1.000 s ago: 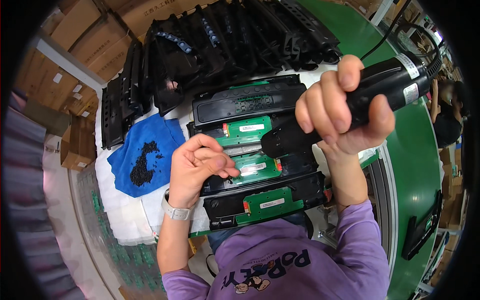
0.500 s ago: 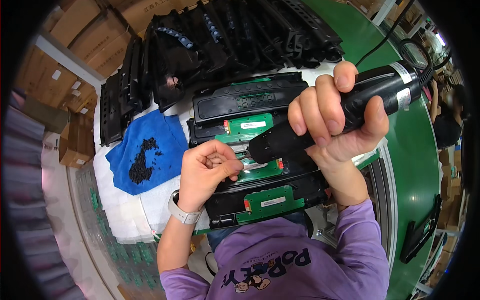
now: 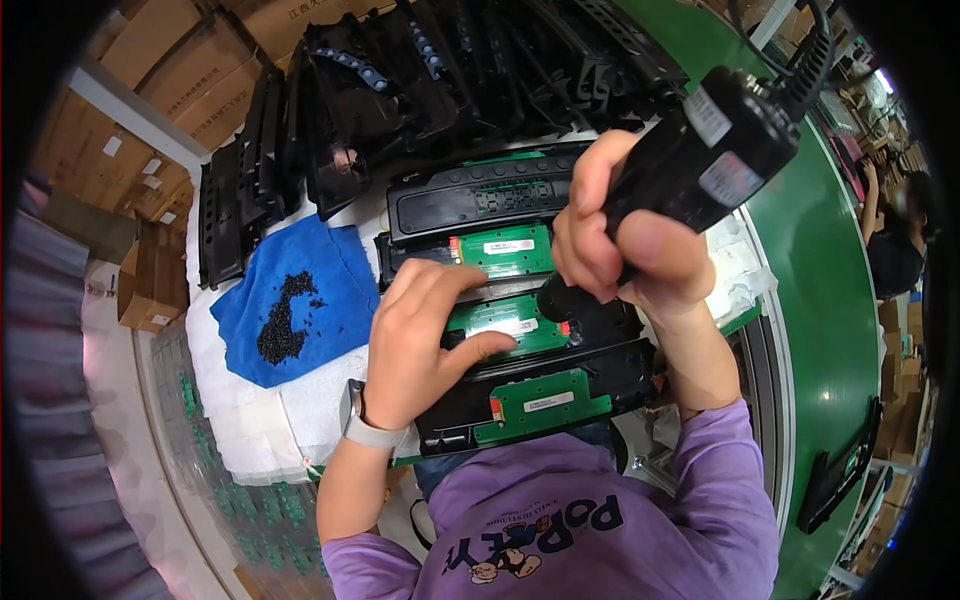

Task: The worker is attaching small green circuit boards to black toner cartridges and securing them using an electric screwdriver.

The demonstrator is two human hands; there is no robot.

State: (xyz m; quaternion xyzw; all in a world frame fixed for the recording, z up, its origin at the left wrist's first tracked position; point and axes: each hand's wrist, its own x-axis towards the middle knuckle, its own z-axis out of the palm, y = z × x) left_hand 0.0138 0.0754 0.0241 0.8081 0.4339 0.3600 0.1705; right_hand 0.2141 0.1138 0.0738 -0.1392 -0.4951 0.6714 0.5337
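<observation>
My right hand (image 3: 640, 245) is wrapped round a black corded electric screwdriver (image 3: 715, 145), tilted with its lower end down at the right part of a green circuit board (image 3: 538, 338). The screwdriver's tip is hidden. That board lies in a long black plastic panel (image 3: 622, 318). My left hand (image 3: 412, 340) rests over the board's left end, thumb and fingers spread apart, with nothing visible in its grip. Another green board (image 3: 512, 246) sits in the panel just beyond, and a third board (image 3: 560, 402) lies in the panel nearest me.
On the left, a blue cloth (image 3: 345, 270) bears a heap of small black screws (image 3: 283, 330). Many black plastic housings (image 3: 390, 120) stand packed along the far side. A black panel with buttons (image 3: 450, 208) lies beyond the boards. Cardboard boxes (image 3: 175, 80) are stacked far left.
The screwdriver has swung more upright, its lower end moving right along the board. My left hand has opened from a pinch near its tip and spread over the board.
</observation>
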